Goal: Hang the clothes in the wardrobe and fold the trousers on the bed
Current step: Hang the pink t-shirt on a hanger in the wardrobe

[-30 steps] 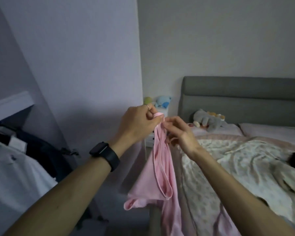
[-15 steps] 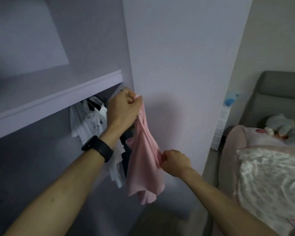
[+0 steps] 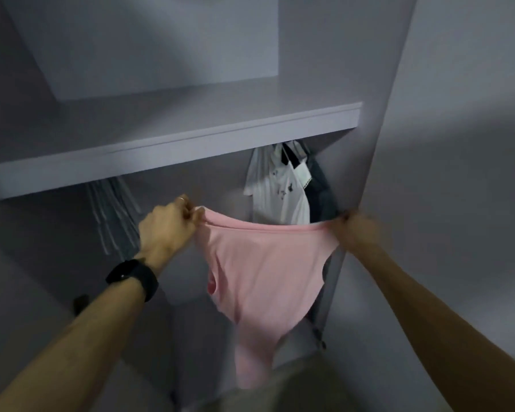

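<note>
Both hands held pink top (image 3: pixel 259 263) stretched between them: left hand (image 3: pixel 168 226) pinched one edge, right hand (image 3: pixel 359 230) gripped other, below wardrobe shelf (image 3: pixel 173 144), white shirt (image 3: pixel 277 188) behind.

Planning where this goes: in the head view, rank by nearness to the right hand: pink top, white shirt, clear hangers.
1. pink top, gripped by the right hand
2. white shirt, hanging just up-left
3. clear hangers, far left
</note>
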### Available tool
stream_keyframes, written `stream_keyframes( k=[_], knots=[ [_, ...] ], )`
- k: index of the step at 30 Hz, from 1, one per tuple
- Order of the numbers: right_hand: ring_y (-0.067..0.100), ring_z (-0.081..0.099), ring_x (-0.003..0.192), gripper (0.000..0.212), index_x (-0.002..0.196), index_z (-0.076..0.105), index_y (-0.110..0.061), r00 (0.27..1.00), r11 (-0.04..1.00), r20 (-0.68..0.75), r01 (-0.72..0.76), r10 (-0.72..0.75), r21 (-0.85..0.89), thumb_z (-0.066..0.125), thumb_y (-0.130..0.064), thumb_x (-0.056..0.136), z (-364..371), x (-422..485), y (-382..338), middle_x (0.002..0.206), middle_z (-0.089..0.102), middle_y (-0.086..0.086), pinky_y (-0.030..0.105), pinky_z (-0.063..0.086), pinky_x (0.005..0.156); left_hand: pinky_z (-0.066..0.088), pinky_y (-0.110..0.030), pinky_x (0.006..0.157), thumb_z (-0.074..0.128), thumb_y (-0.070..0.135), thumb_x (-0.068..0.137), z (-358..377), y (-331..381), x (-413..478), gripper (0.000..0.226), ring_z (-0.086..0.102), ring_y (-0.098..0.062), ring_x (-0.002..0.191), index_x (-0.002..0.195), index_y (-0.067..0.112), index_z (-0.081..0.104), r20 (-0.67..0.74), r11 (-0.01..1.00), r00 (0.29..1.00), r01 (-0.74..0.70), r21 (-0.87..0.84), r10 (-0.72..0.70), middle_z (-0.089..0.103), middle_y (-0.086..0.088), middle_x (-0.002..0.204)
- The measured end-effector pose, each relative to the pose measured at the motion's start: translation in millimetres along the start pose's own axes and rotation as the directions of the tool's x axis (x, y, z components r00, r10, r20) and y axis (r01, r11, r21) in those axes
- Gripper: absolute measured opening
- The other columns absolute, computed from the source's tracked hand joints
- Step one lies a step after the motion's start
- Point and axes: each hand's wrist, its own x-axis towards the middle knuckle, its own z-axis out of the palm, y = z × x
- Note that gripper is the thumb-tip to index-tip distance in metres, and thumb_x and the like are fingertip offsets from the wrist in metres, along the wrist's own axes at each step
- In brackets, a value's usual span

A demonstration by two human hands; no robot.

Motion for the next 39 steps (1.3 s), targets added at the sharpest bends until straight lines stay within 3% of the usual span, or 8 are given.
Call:
stream_keyframes(
  k=[7,13,16,21,25,33,36,39],
  knots=[
    [0.047,0.064,0.080,0.025,0.094,0.059,0.005,0.904,0.918,-0.169,0.397,-0.392,-0.006,0.046,-0.016,0.090,12,21,-35,0.087,0.066,0.028,0.043,0.048,0.067,0.049,-0.036,0.074,0.044,0.057,0.098,-16,-26,-35,0.033,0.066,-0.034,0.090,0.103,0.031,0.064,0.082,0.963,0.986,0.118,0.241,-0.142,0.067,-0.005,0.099],
    [0.044,0.064,0.097,0.022,0.104,0.056,-0.001,0.907,0.900,0.144,0.413,-0.394,-0.139,0.052,-0.021,0.097,26,23,-37,0.105,0.067,0.023,0.039,0.048,0.070,0.049,-0.039,0.081,0.045,0.054,0.095,-20,-27,-62,0.034,0.065,-0.034,0.095,0.104,0.028,0.065,0.169,0.896,0.938,0.221,0.385,-0.304,0.066,-0.004,0.107],
    [0.042,0.063,0.095,0.017,0.104,0.058,-0.003,0.891,0.896,0.109,0.444,-0.441,0.000,0.048,-0.014,0.096,33,17,-50,0.103,0.068,0.020,0.038,0.048,0.071,0.049,-0.037,0.079,0.047,0.045,0.094,-16,-31,-73,0.024,0.061,-0.032,0.090,0.101,0.027,0.062,0.226,0.910,0.909,0.275,0.309,-0.351,0.065,-0.004,0.103],
    [0.025,0.067,0.097,0.015,0.104,0.066,-0.012,0.804,0.813,0.189,0.502,-0.564,0.293,0.056,-0.013,0.094,44,0,-85,0.099,0.072,0.005,0.031,0.052,0.087,0.043,-0.029,0.081,0.058,0.049,0.094,-17,-31,-77,0.026,0.057,-0.020,0.096,0.094,0.025,0.068,0.596,0.974,0.771,0.175,0.142,-0.225,0.063,0.004,0.101],
    [0.017,0.065,0.087,0.001,0.092,0.062,-0.021,0.749,0.749,0.165,0.567,-0.642,0.343,0.062,-0.022,0.092,44,-16,-116,0.089,0.069,-0.005,0.028,0.049,0.081,0.044,-0.030,0.086,0.050,0.033,0.099,-14,-32,-63,0.021,0.058,-0.026,0.108,0.106,0.020,0.064,0.530,0.976,0.824,0.214,0.036,-0.200,0.065,-0.008,0.122],
    [0.043,0.062,0.101,0.018,0.107,0.055,-0.008,0.865,0.866,0.194,0.488,-0.464,-0.105,0.049,-0.022,0.098,44,10,-99,0.104,0.067,0.021,0.042,0.050,0.078,0.052,-0.034,0.082,0.048,0.073,0.091,-14,-105,-90,0.060,0.066,-0.025,0.085,0.081,0.015,0.061,0.488,0.909,0.769,0.379,0.173,-0.414,0.072,-0.007,0.095],
    [0.041,0.064,0.095,0.014,0.105,0.055,-0.011,0.853,0.877,0.212,0.476,-0.477,0.062,0.051,-0.022,0.097,57,-7,-106,0.095,0.069,0.019,0.042,0.052,0.080,0.049,-0.032,0.075,0.055,0.074,0.087,-8,-99,-94,0.058,0.063,-0.020,0.081,0.080,0.017,0.064,0.597,0.931,0.722,0.341,0.132,-0.349,0.067,-0.001,0.085],
    [0.028,0.072,0.081,0.008,0.091,0.059,-0.021,0.778,0.829,0.291,0.497,-0.557,0.258,0.059,-0.028,0.093,68,-32,-125,0.081,0.072,0.000,0.042,0.057,0.082,0.049,-0.033,0.082,0.060,0.062,0.085,1,-93,-91,0.046,0.058,-0.021,0.091,0.099,0.019,0.068,0.676,0.953,0.672,0.225,0.202,-0.302,0.068,-0.002,0.110]
  ],
)
